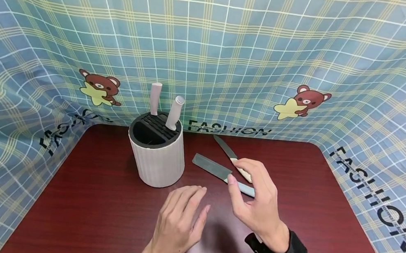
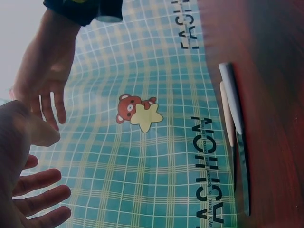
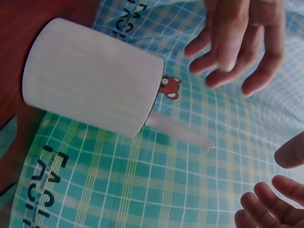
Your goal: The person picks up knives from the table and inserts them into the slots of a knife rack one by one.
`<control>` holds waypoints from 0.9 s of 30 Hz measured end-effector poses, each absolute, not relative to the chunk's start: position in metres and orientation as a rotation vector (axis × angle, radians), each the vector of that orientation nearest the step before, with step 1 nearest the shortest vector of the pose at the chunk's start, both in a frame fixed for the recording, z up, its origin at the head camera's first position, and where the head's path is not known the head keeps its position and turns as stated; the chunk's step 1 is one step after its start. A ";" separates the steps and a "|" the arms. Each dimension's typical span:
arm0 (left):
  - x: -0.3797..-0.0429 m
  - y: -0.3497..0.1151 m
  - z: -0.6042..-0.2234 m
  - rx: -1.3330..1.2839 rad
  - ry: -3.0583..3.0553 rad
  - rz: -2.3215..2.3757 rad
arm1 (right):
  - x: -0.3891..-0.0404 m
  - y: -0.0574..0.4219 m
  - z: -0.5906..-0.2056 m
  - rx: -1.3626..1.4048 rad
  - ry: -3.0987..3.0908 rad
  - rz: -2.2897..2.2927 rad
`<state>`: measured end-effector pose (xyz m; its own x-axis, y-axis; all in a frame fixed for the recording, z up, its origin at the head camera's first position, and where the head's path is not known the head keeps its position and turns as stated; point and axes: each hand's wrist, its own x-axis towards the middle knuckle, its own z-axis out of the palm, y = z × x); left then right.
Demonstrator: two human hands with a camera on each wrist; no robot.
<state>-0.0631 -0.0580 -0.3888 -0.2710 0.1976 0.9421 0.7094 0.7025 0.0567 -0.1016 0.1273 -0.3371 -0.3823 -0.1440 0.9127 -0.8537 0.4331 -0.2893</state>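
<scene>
A round white knife block [image 1: 159, 167] with a black slotted top stands left of centre. Two pale knife handles, one at the back [image 1: 155, 99] and one further right [image 1: 175, 113], rise from its slots. On the table lie a broad-bladed knife [image 1: 212, 167] with a light handle and a slimmer knife [image 1: 225, 147] behind it. My right hand [image 1: 260, 198] hovers above their handles, thumb and fingers bent and apart, holding nothing. My left hand [image 1: 178, 223], fingers loosely bent, is in front of the block and touches neither block nor knives.
The dark red tabletop [image 1: 99, 198] has a rounded back edge. Blue checked cloth [image 1: 202, 60] with printed bears and lettering hangs behind it and along both sides.
</scene>
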 end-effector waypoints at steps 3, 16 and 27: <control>-0.062 -0.058 -0.389 -0.718 -1.817 -0.586 | -0.107 0.131 -0.340 0.842 -1.840 1.005; -0.060 -0.057 -0.393 -0.738 -1.814 -0.583 | -0.139 0.149 -0.362 0.722 -2.012 0.969; -0.059 -0.058 -0.393 -0.727 -1.816 -0.600 | -0.159 0.164 -0.386 0.629 -2.237 0.871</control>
<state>-0.0588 -0.0576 -0.3930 -0.2733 0.1991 0.9411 0.7204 0.6907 0.0630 -0.1589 0.1645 -0.3855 -0.6752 -0.1938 0.7118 -0.6239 0.6648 -0.4108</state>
